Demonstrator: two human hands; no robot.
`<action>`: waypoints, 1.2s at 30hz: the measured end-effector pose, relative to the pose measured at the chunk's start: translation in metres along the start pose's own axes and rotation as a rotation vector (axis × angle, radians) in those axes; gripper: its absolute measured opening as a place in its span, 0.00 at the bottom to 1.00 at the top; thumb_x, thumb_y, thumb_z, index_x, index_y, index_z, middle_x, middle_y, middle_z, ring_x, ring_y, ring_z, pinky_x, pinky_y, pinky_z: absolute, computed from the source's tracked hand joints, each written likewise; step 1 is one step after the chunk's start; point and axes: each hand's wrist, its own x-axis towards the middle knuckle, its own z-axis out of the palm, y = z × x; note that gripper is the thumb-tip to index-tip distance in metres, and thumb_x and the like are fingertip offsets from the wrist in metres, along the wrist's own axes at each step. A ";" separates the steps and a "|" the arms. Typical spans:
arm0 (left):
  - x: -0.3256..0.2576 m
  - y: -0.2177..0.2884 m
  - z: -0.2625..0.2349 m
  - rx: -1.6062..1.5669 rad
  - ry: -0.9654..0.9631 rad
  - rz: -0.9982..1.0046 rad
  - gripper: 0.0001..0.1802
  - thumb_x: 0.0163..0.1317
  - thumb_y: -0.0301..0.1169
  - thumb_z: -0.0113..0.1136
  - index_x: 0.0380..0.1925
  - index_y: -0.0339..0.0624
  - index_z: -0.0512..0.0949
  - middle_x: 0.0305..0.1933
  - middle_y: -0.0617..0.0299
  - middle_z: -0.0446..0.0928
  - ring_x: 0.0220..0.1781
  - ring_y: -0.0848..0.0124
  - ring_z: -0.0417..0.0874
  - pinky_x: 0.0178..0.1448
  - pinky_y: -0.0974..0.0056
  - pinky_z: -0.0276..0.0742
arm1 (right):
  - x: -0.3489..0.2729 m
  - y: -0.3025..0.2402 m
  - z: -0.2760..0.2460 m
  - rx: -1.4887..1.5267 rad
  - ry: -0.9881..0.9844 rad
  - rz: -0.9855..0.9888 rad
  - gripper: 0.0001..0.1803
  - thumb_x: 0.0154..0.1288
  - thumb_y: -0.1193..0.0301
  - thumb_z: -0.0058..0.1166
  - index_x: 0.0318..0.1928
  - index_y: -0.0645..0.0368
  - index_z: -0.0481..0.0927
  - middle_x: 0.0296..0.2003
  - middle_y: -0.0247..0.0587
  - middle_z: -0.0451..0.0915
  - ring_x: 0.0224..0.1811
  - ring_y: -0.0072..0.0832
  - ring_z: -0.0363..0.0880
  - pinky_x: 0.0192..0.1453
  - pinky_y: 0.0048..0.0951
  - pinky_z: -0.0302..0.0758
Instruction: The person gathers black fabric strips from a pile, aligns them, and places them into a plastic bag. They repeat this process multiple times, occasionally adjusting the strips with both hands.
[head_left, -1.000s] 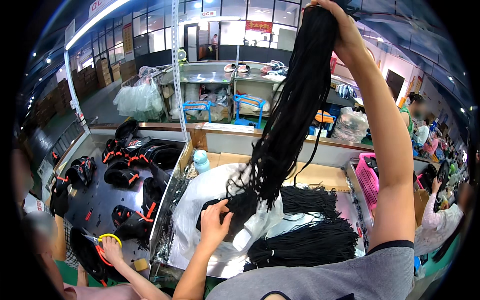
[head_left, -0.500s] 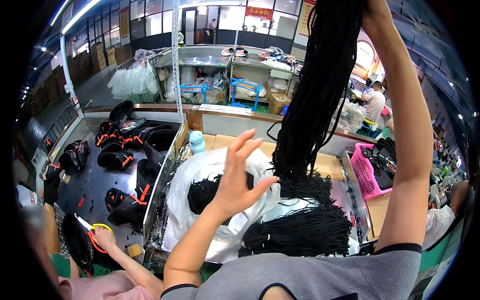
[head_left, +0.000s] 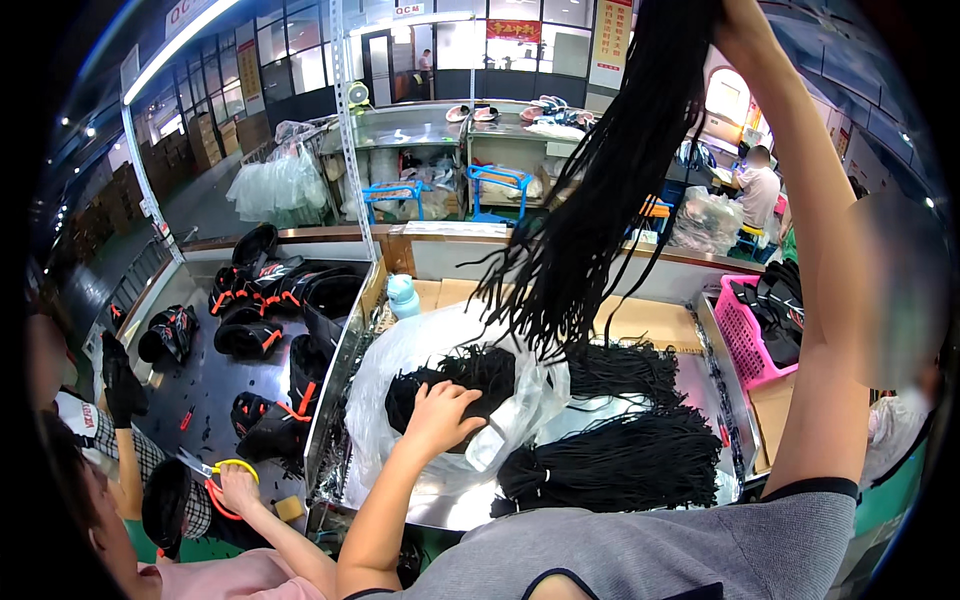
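High on the right my right hand [head_left: 742, 32] grips the top of a long bundle of black cords [head_left: 620, 190]. Its loose ends hang and fan out to the left above the table. My left hand [head_left: 438, 418], fingers apart, is at an open clear plastic bag [head_left: 365, 400]; whether it touches the bag's contents is hard to tell. More black cords [head_left: 475, 375] lie inside that bag. To the bag's right, a tied bundle of black cords [head_left: 610, 460] rests on the metal table, with another cord bundle [head_left: 625, 372] behind it.
A light blue bottle [head_left: 403, 297] stands behind the bag. At right is a pink basket [head_left: 735, 330] of black pieces. On the left bench lie several black shoe-like pieces [head_left: 250, 335] with orange trim; a co-worker's hand [head_left: 238, 487] holds scissors [head_left: 215, 470] there.
My left hand has dropped from beside the hanging cords to the plastic bag. The raised bundle's lower ends have swung left and spread out. The co-worker's scissors stay in hand.
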 end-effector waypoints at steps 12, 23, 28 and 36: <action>0.009 0.090 -0.090 -0.170 0.283 0.123 0.18 0.58 0.31 0.70 0.48 0.40 0.82 0.52 0.52 0.82 0.57 0.52 0.80 0.63 0.55 0.74 | -0.053 -0.029 -0.104 -0.805 -0.052 -0.012 0.33 0.54 0.46 0.71 0.48 0.62 0.86 0.42 0.43 0.86 0.48 0.29 0.83 0.56 0.32 0.76; 0.062 0.255 -0.197 -0.260 0.700 0.521 0.28 0.58 0.24 0.69 0.59 0.38 0.74 0.62 0.48 0.74 0.61 0.54 0.77 0.67 0.56 0.71 | -0.123 -0.068 -0.116 -0.613 -0.039 0.248 0.19 0.60 0.58 0.69 0.46 0.57 0.87 0.37 0.30 0.84 0.41 0.22 0.78 0.53 0.28 0.72; 0.092 0.323 -0.204 -0.104 0.916 0.693 0.25 0.55 0.23 0.71 0.55 0.40 0.77 0.55 0.52 0.76 0.55 0.57 0.77 0.59 0.58 0.72 | -0.135 -0.058 -0.110 -0.780 -0.060 -0.061 0.24 0.53 0.48 0.68 0.46 0.49 0.88 0.36 0.44 0.88 0.42 0.41 0.86 0.49 0.36 0.78; 0.125 0.375 -0.127 -0.093 0.516 0.441 0.40 0.60 0.34 0.69 0.68 0.31 0.60 0.49 0.48 0.83 0.36 0.52 0.84 0.43 0.51 0.80 | -0.137 -0.088 -0.097 -1.011 -0.014 0.122 0.32 0.45 0.37 0.69 0.45 0.42 0.89 0.38 0.45 0.88 0.47 0.45 0.86 0.52 0.41 0.78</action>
